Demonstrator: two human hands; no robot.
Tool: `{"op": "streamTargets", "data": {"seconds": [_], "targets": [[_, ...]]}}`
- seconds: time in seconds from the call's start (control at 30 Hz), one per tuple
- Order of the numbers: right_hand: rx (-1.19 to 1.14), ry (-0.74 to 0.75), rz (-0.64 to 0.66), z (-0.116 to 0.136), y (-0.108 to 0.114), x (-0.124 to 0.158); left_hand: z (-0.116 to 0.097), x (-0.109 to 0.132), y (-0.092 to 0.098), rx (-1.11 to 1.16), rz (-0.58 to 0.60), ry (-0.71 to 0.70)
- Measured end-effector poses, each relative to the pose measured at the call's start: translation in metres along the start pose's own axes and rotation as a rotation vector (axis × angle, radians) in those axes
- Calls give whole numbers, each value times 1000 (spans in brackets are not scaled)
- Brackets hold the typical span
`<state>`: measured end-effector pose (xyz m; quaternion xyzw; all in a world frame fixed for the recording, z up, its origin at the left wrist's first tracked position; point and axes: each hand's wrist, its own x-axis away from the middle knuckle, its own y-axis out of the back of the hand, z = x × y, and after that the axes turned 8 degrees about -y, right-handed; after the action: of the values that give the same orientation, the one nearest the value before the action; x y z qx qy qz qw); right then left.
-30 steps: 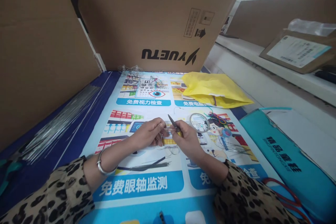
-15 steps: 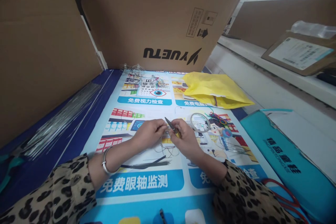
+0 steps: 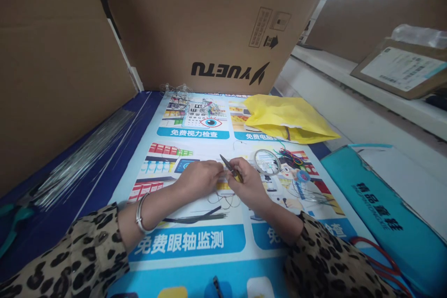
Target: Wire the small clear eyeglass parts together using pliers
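Over the middle of the printed sheet [image 3: 195, 265], my left hand [image 3: 201, 178] is closed, its fingertips pinched on something too small to make out. Close to its right, my right hand [image 3: 247, 183] grips small pliers [image 3: 232, 168] with dark jaws and a yellow handle; the jaws point up and to the left. Thin wire loops [image 3: 225, 200] hang or lie just below the fingertips. To the right of my right hand lies a round clear dish [image 3: 267, 162] with small shiny pieces in it. Dark strips [image 3: 199, 216] lie below my left hand.
Behind stands a large cardboard box [image 3: 195, 18]. A yellow bag [image 3: 289, 116], coloured threads [image 3: 293, 157], a blue spool [image 3: 303, 176] and a teal box [image 3: 377, 195] are on the right. Wire bundles [image 3: 84, 163] and teal-handled scissors [image 3: 17, 223] lie left; tangled wire [image 3: 209, 108] lies further back.
The pliers have turned slightly in my right hand, and more of their yellow handle shows. My left fingers have curled closer together. The view has shifted slightly.
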<state>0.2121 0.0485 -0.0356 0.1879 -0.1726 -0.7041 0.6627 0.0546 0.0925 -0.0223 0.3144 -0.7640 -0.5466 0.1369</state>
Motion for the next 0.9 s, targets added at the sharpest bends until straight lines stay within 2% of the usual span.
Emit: {"op": "streamTargets", "data": {"seconds": [0.2, 0.4, 0.5, 0.7, 0.9], "targets": [[-22, -3, 9, -2, 1, -1, -2, -1, 3, 128, -36, 60], [-40, 1, 4, -3, 2, -4, 3, -1, 0, 590, -51, 142], [-53, -7, 3, -3, 2, -4, 5, -1, -4, 721, -65, 208], [-84, -4, -8, -4, 1, -4, -3, -3, -1, 730, -123, 271], [-120, -14, 1, -4, -1, -4, -6, -3, 2, 739, -122, 290]]}}
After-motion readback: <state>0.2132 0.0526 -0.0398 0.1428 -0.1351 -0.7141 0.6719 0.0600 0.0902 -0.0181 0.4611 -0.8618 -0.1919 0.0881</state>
